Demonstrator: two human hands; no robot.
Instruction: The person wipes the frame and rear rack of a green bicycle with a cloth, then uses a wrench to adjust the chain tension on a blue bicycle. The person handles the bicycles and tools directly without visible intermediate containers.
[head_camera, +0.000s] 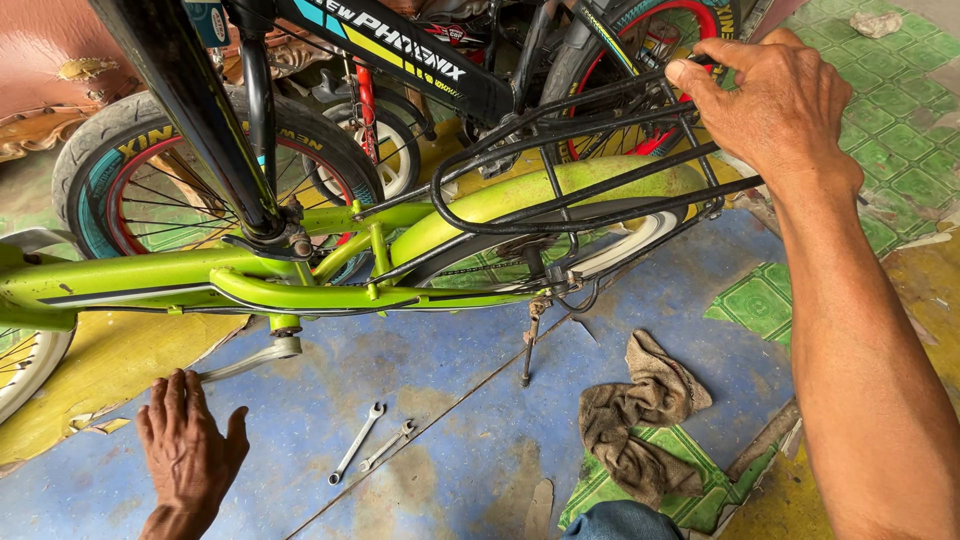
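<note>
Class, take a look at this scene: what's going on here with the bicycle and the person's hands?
A person leans over a lime-green bicycle propped on its kickstand. The right hand grips the black rear rack above the back wheel. The left hand lies flat on the blue floor near the crank. Two small wrenches lie on the floor beside it, untouched, and a crumpled brown rag sits further right.
</note>
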